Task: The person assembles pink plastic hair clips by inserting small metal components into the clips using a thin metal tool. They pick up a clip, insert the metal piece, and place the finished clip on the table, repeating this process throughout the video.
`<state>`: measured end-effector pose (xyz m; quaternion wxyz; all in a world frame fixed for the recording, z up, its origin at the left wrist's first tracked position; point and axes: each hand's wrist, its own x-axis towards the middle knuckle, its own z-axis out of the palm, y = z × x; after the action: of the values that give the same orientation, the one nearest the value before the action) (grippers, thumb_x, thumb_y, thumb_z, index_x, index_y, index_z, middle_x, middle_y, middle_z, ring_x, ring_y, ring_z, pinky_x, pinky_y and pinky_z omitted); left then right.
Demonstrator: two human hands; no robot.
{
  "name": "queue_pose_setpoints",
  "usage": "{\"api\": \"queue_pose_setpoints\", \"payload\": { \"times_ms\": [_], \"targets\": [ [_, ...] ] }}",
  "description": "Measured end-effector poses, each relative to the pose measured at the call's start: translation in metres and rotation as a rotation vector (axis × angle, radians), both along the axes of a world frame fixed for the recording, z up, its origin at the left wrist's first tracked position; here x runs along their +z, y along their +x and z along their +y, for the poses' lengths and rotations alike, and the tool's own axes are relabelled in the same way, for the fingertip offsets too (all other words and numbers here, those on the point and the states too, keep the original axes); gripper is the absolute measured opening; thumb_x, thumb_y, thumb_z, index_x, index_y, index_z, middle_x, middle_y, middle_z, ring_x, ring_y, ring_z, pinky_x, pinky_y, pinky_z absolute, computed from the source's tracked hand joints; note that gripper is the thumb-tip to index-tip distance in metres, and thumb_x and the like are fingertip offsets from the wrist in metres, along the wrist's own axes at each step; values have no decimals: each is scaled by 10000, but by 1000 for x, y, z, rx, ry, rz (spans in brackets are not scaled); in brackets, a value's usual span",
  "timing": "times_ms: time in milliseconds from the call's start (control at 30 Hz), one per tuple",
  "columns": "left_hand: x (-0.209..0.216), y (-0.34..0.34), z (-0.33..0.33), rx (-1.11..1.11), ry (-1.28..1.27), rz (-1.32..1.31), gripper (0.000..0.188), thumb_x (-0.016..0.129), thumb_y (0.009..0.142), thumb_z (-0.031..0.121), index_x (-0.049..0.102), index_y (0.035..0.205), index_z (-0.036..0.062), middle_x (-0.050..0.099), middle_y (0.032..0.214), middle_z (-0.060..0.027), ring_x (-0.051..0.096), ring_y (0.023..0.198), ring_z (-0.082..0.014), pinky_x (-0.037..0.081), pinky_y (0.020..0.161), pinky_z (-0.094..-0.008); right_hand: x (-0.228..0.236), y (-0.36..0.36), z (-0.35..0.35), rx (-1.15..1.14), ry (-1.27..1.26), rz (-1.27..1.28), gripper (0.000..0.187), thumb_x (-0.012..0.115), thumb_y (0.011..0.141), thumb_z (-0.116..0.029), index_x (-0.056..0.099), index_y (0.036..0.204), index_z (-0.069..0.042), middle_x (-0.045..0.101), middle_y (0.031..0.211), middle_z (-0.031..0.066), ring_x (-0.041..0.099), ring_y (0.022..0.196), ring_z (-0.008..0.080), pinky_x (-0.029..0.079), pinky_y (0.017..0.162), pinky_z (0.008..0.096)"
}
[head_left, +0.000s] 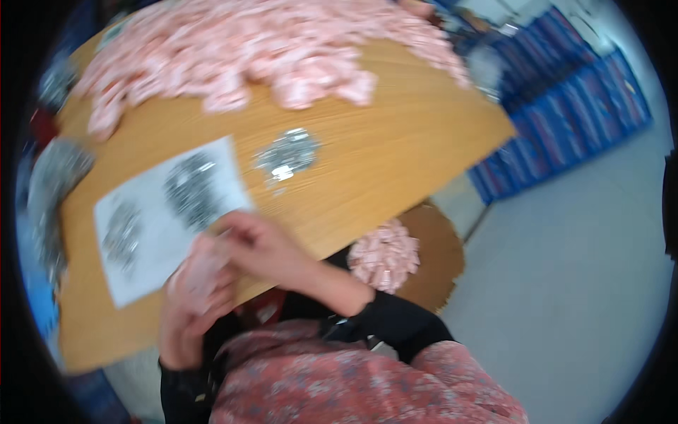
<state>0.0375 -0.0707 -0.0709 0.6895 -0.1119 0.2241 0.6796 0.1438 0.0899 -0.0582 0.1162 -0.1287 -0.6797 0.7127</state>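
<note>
- The pale pink piece lies in the person's left hand, against the palm side and fingers, just past the near edge of the desk; motion blur hides its exact outline.
- The left hand is curled partly closed around this piece, fingers bent on its right side.
- The right hand comes in from the right, its thumb and fingers drawn together at the upper end of the piece; whether they pinch it or only touch it, I cannot tell.
- Just beyond both hands, a white sheet lies on the desk, carrying two heaps of small silvery pieces: a left heap and a larger right heap, the latter nearer the right hand.
- A third silvery heap sits directly on the wood, to the right of the sheet and apart from both hands.
- A broad spread of pink pieces covers the far side of the desk, well away from the hands.
- More pink pieces lie on a round brown surface below the desk edge, to the right of the right hand.
</note>
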Motion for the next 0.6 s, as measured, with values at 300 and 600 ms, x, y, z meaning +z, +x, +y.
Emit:
{"api": "queue_pose_setpoints", "payload": {
  "times_ms": [300, 600],
  "targets": [
    [9, 14, 15, 65, 18, 266, 305, 403, 1037, 386, 527, 1058, 108, 497, 729, -32, 418, 463, -119, 323, 407, -256, -5, 9, 5, -55, 8, 65, 167, 618, 968, -180, 580, 1013, -23, 462, 776, -72, 414, 711, 11, 366, 604, 193],
    [19, 12, 13, 30, -63, 343, 302, 418, 1027, 362, 544, 1070, 91, 525, 742, -53, 434, 490, -138, 338, 448, -286, 1, 6, 4, -9, -81, 21, 193, 618, 975, -207, 597, 1067, -39, 490, 799, -76, 430, 730, -2, 373, 622, 179]
  ]
}}
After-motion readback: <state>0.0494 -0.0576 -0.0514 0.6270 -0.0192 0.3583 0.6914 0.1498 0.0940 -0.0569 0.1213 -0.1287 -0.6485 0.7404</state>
